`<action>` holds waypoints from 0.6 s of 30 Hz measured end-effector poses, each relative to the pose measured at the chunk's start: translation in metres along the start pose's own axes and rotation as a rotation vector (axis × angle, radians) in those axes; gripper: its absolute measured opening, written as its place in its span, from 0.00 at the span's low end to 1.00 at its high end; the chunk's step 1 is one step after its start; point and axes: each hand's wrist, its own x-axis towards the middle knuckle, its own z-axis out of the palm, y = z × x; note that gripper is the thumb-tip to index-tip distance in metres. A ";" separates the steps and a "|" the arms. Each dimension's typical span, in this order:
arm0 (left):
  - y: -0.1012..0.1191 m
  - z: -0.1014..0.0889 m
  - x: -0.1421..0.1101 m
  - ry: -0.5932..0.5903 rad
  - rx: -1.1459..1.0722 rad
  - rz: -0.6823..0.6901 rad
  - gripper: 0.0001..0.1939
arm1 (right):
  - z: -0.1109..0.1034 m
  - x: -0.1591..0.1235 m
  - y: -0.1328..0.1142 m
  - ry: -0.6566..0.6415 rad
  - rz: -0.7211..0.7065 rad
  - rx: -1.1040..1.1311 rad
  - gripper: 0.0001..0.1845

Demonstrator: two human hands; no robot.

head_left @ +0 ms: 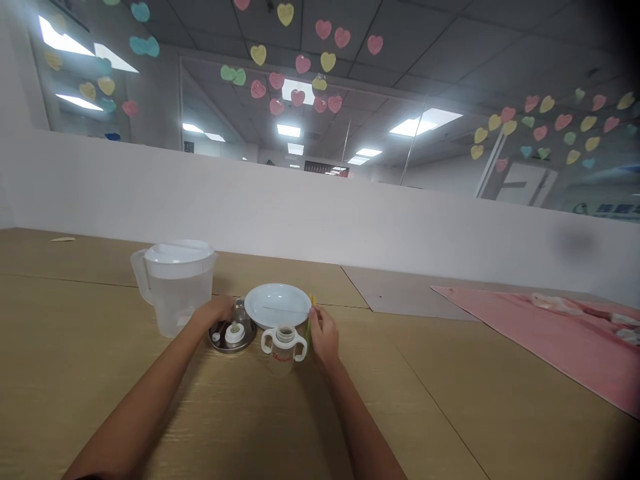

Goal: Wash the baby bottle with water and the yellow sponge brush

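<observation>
My left hand [220, 309] reaches over the back of a small round metal tray [218, 345], its fingers closed at a clear cap [241, 308]; the fingertips are partly hidden. On that tray lie a white bottle collar with a teat [235, 333] and a small white piece [216, 337]. My right hand [326, 335] is closed on a thin yellow-and-green stick-like thing [309, 331], held upright beside the bowl. Between my hands stands an uncapped clear baby bottle [283, 357] with two white handles. Behind it is a white bowl [277, 291] with a thin line across its inside.
A lidded clear pitcher [181, 293] holding water stands left of the tray. At the right, a pink cloth [540, 333] bears some clear and white items, partly blurred. A low white wall [300, 217] bounds the table's back. A small pale strip [63, 239] lies far left.
</observation>
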 end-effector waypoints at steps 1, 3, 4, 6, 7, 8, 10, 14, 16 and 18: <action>0.001 -0.002 -0.001 -0.013 0.014 -0.014 0.02 | -0.001 -0.001 -0.003 0.011 -0.010 -0.011 0.25; 0.004 -0.009 -0.004 -0.036 0.033 -0.041 0.03 | -0.003 -0.002 -0.007 0.002 -0.035 -0.050 0.23; 0.005 -0.014 -0.007 -0.042 0.037 -0.053 0.03 | -0.003 -0.003 -0.009 -0.001 -0.055 -0.077 0.22; 0.008 -0.023 -0.013 -0.037 0.041 -0.072 0.04 | -0.004 -0.004 -0.010 0.009 -0.091 -0.147 0.23; 0.010 -0.027 -0.016 -0.021 0.045 -0.077 0.04 | -0.004 -0.004 -0.011 0.027 -0.103 -0.184 0.23; 0.011 -0.032 -0.019 0.005 0.052 -0.077 0.06 | -0.005 -0.005 -0.013 0.052 -0.114 -0.219 0.23; 0.014 -0.042 -0.024 0.084 0.068 -0.065 0.11 | -0.008 -0.007 -0.017 0.110 -0.165 -0.272 0.23; 0.023 -0.058 -0.034 0.235 0.095 -0.012 0.12 | -0.012 -0.016 -0.028 0.109 -0.530 -0.325 0.20; 0.029 -0.064 -0.039 0.276 0.098 0.029 0.09 | -0.010 -0.022 -0.032 0.047 -0.714 -0.349 0.20; 0.036 -0.069 -0.045 0.308 0.074 0.104 0.08 | -0.006 -0.026 -0.033 -0.007 -0.796 -0.365 0.21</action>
